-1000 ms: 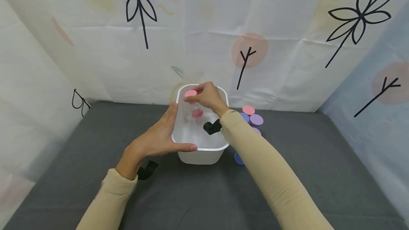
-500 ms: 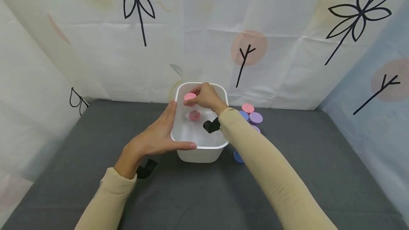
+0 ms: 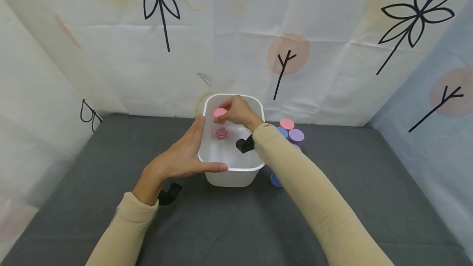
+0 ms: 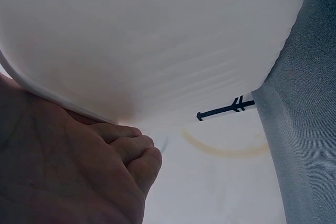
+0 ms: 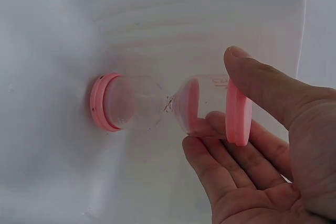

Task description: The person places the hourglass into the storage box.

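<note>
My right hand (image 3: 239, 112) is inside a white plastic tub (image 3: 233, 180), pinching the upper pink cap (image 5: 239, 113) of a clear sand timer (image 3: 221, 133). Thumb and fingers lie on opposite sides of that cap in the right wrist view. The timer's lower pink cap (image 5: 105, 102) is close over the tub's floor, near its left wall. At the tub's near left corner rests my left hand (image 3: 177, 157), its thumb laid straight along the front rim and its fingers extended against the outer left side. The left wrist view shows those fingers (image 4: 131, 150) beneath the rim.
To the tub's right stand several capped pieces: a pink cap (image 3: 287, 124), a purple cap (image 3: 296, 135) and a blue cap (image 3: 282, 131), partly behind my right sleeve (image 3: 303, 175). Nearer lies another blue cap (image 3: 275, 180). A patterned cloth (image 3: 240, 65) hangs behind the grey table (image 3: 229, 225).
My right hand has lowered the sand timer a little into the tub, and its lower end has swung left. The left hand keeps its place on the tub.
</note>
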The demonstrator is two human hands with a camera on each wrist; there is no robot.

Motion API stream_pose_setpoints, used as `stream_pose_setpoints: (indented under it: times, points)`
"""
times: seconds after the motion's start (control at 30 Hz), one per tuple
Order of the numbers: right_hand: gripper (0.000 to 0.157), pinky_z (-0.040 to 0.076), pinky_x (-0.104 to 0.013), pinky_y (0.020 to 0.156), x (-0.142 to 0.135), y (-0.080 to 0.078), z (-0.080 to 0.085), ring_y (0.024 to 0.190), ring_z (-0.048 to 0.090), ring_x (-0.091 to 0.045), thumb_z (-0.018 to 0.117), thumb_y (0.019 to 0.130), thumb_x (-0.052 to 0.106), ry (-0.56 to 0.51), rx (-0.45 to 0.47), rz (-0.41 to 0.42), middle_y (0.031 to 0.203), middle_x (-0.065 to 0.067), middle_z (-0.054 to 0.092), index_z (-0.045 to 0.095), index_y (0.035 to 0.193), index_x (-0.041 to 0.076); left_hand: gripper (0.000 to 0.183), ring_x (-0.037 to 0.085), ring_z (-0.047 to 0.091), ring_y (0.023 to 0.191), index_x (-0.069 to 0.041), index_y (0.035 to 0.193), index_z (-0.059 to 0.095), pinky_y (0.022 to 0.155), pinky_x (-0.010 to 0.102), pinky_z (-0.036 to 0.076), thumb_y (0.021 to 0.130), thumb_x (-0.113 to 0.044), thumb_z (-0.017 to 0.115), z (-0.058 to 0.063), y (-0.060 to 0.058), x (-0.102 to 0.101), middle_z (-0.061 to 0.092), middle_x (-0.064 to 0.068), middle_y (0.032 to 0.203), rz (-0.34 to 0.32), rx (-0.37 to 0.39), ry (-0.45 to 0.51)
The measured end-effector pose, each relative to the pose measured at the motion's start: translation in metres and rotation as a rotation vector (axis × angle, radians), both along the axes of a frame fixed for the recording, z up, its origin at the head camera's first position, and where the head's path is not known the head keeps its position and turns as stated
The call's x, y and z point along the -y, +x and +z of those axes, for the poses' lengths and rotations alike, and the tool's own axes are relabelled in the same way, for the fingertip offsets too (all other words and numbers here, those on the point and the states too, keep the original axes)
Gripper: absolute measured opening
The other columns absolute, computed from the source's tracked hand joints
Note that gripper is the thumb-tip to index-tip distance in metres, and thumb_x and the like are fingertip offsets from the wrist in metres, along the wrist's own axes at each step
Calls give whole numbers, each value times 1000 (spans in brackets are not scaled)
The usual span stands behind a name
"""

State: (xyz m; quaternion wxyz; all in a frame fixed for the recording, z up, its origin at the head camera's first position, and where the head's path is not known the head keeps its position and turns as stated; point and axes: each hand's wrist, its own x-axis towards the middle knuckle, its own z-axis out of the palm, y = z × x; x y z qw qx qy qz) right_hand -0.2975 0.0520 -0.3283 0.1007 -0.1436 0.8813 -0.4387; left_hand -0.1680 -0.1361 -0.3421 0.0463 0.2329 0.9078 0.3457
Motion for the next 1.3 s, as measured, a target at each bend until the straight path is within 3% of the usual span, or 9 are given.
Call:
stream_pose_setpoints:
  times: [0.3,0.67,0.93,1.1,1.3]
  points:
    - [49,53,-29,86,1,-2,-1,98,68,-23,88,79,9,-15,-5,-12,108,-20,73,68,120,-9,138,25,23,147,-20,162,-12,111,53,37,72,-70,80,0,-1,0,-3,0,169,-10,-10,30]
    - [53,53,-30,89,2,1,4,103,69,-25,90,77,10,-108,8,-59,111,-18,73,68,122,-8,139,23,10,153,-17,162,-13,117,54,27,73,-72,78,1,1,2,-8,1,169,-1,-4,0]
    - [56,53,-32,91,-7,4,17,105,69,-22,90,78,17,-104,-14,-99,115,-14,73,68,125,-3,135,25,20,149,-24,162,-12,113,53,33,74,-68,80,-2,-1,1,1,-2,168,-31,-49,44]
    - [59,53,-34,94,-21,6,30,110,67,-23,88,80,17,-125,-10,-74,121,-17,70,65,129,-4,137,22,13,152,-24,162,-13,115,53,29,72,-72,79,0,-1,1,-2,-3,168,-15,-37,31]
    - [59,50,-38,100,-46,18,46,117,65,-26,86,83,14,-242,-23,7,128,-22,66,62,133,-6,137,23,13,152,-25,162,-13,115,55,29,72,-70,79,-1,-2,2,-1,0,169,-17,-32,31]
